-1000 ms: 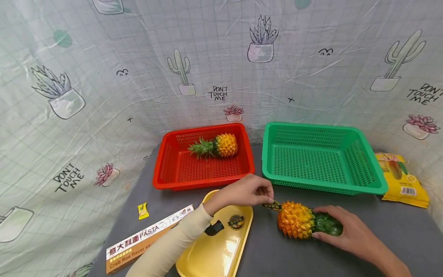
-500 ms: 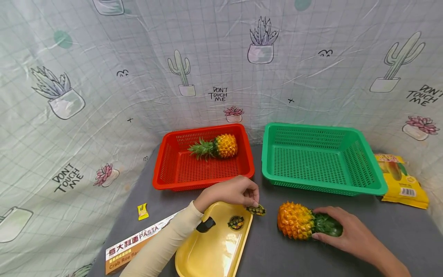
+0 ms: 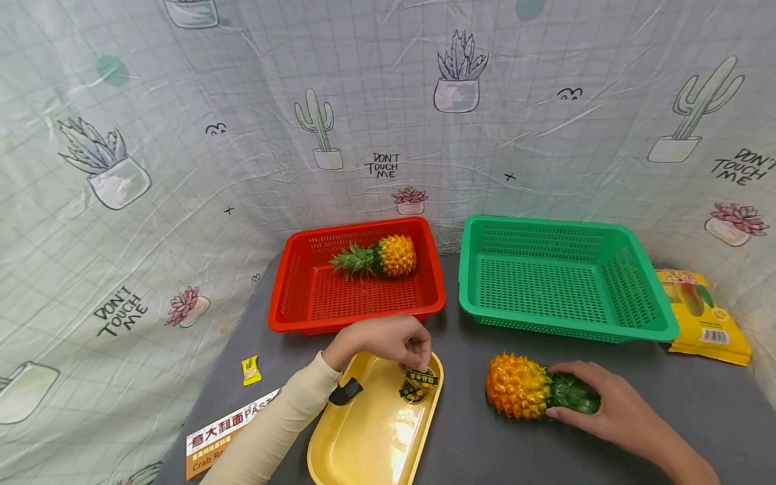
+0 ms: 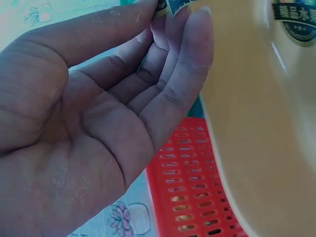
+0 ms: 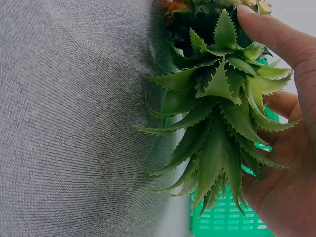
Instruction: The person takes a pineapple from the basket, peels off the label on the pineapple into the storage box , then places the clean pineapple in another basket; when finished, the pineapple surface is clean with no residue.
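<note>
The head view looks forward-down, wrist views up close.

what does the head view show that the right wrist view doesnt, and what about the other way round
Only the head view shows the left hand pinching a label over the yellow tray, the red basket with its pineapple, the pasta box, small packet and yellow bag.

Only the right wrist view shows the leaves' toothed edges.

Both show the right hand gripping the other pineapple, plus the green basket.
</note>
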{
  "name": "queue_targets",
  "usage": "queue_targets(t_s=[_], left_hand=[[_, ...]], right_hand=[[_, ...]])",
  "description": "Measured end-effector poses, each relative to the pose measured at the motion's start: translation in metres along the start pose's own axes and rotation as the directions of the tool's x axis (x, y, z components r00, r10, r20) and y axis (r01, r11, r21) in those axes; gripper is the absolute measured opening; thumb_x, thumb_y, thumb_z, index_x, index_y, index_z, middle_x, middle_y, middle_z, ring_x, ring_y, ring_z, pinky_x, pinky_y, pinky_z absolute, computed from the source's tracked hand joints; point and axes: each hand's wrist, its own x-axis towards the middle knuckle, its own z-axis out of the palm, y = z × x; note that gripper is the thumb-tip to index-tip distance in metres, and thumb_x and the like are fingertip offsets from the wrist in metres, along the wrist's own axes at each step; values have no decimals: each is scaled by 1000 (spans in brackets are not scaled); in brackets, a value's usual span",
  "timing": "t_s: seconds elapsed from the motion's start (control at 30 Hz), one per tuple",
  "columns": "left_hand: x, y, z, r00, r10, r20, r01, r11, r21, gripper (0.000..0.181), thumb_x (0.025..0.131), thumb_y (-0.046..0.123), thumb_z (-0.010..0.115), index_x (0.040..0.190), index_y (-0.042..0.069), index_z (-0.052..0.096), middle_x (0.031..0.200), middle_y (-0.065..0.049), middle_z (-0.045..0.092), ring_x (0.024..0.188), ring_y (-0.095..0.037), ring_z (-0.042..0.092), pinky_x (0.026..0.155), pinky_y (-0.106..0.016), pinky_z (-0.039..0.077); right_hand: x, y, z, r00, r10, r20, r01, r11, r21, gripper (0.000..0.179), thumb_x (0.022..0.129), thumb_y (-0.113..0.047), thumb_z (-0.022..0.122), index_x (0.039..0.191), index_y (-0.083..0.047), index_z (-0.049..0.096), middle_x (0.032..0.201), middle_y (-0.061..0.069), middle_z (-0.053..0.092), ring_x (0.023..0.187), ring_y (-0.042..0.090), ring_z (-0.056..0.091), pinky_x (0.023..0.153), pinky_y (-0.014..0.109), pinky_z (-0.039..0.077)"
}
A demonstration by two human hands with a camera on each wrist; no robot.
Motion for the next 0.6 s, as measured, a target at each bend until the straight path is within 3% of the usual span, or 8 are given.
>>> queue_targets(t_s=[0.13,0.37,0.6], left_hand=[[-1,-5,4,1000,-2,-20,3,1000,9,12,98,0,74,89,7,73,76,-1,70,71,-36,69,67,-38,61],[-7,-13,16,997,-5,-79,9,999,52,18,96,-6,71,87,10,73,75,4,69,65,-22,68,64,-29,57],[-17,-18,27,998,-55,-18,55,998,19,17,96,-5,73,86,9,74,73,3,70,65,-27,70,68,-44,61]], right_hand=[[1,0,0,1000,10,0,-10,1000,0,56,85,-50,89,132,-28,69,126,-6,68,109,27,67,82,53,56],[0,0,1,1000,12,6,-12,1000,8,56,85,-50,88,133,-27,69,127,-5,68,110,30,67,82,55,56],[0,1,1,1000,-1,2,1,1000,-2,58,84,-47,90,133,-26,69,127,-4,67,110,30,67,81,54,56]])
